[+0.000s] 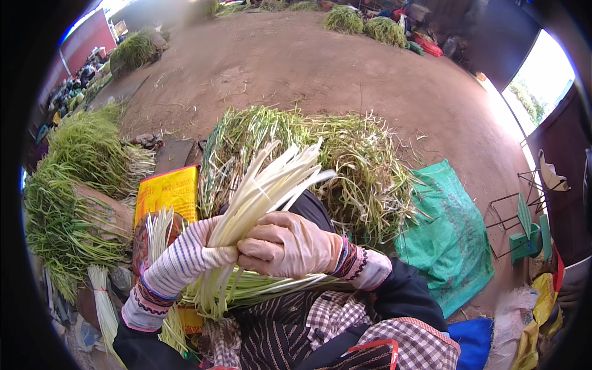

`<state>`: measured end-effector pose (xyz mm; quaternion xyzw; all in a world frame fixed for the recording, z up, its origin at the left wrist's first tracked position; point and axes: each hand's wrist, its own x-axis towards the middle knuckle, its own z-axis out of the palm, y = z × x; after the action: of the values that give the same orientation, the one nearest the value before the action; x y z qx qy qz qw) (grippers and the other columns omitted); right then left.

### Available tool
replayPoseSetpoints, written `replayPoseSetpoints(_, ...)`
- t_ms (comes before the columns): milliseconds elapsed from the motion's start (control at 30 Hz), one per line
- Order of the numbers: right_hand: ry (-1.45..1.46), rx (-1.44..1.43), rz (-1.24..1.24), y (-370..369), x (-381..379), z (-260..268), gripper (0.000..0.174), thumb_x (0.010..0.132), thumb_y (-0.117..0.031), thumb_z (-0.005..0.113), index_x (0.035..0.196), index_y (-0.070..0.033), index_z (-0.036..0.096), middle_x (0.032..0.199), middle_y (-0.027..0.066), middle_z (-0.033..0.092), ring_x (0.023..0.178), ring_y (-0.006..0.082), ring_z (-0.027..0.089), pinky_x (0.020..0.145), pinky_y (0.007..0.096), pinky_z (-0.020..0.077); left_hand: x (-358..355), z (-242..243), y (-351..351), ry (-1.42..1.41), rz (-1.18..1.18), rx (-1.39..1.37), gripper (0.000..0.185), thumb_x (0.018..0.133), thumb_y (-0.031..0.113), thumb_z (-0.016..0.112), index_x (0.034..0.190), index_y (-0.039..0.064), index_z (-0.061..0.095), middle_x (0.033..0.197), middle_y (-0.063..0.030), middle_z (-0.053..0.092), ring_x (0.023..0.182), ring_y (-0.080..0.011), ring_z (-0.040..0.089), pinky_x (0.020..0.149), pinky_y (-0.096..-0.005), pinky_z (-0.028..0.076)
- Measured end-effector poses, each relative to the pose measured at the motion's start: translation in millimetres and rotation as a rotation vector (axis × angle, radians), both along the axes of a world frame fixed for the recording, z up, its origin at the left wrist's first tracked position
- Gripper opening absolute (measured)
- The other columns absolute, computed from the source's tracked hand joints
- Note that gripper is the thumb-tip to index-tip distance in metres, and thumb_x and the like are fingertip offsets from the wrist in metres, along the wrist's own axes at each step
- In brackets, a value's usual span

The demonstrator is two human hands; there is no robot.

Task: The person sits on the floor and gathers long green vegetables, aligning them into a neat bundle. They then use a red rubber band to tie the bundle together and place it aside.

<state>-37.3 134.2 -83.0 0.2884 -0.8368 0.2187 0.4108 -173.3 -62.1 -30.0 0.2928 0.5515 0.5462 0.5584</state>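
My left hand [196,249], in a striped knit glove, is wrapped around a bundle of pale, blanched leafy stalks [266,194]. My right hand [291,245], in a thin whitish glove, closes on the same bundle from the other side, and its fingertips are partly hidden. The pale ends fan out up and to the right; yellow-green ends hang below my hands. More green stalks [286,283] lie across my lap. Left of my left wrist stands another pale bunch [159,229], and a tied bundle [102,296] lies farther to the lower left.
Ahead of my knees is a heap of green and withered leaves [365,175]. A green woven sack [448,236] lies at the right, near a metal-framed stool [506,210]. Leafy green piles [78,157] and a yellow printed bag [169,192] are on the left.
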Motion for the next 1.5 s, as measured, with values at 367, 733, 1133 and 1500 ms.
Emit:
replayPoseSetpoints(367,0.106,0.027,-0.176,-1.9,16.5,14.7,0.039,0.073,-0.021,0.082,0.112,-0.018,0.078,0.119,0.0005,0.069,0.112,0.0192,0.066,0.096,0.0384,0.0572,3.4,-3.7,-0.9,0.075,0.069,0.029,0.079,0.081,0.017,0.094,0.147,0.001,0.055,0.127,-0.0066,0.072,0.114,-0.0142,0.069,0.101,-0.0325,0.056)
replayPoseSetpoints(733,-0.89,-1.569,0.397,43.9,21.0,-21.4,0.049,0.106,-0.04,0.065,0.136,-0.001,0.06,0.098,0.0032,0.072,0.079,0.0103,0.064,0.074,0.0261,0.0543,15.6,-2.1,-3.1,0.001,0.059,-0.016,0.073,0.082,0.021,0.093,0.141,-0.001,0.056,0.106,-0.0087,0.073,0.091,-0.0183,0.074,0.084,-0.0335,0.061)
replayPoseSetpoints(1133,-0.571,-1.741,0.409,85.9,14.9,-24.0,0.033,0.108,-0.022,0.062,0.129,0.004,0.063,0.116,0.0113,0.072,0.103,0.0164,0.073,0.088,0.0281,0.0636,12.7,5.4,1.1,0.06,-0.01,-0.039,0.061,0.091,0.028,0.085,0.139,0.0,0.06,0.111,-0.0106,0.075,0.1,-0.019,0.073,0.093,-0.0366,0.061)
replayPoseSetpoints(1500,-0.61,-1.562,0.231,51.6,-1.3,7.8,0.043,0.102,-0.021,0.073,0.138,0.0,0.062,0.094,0.0016,0.073,0.069,0.0043,0.059,0.057,0.019,0.0461,5.9,4.5,7.8,0.156,0.074,-0.03,0.06,0.095,0.035,0.079,0.14,-0.001,0.061,0.118,-0.0094,0.074,0.11,-0.0181,0.07,0.101,-0.0363,0.056)
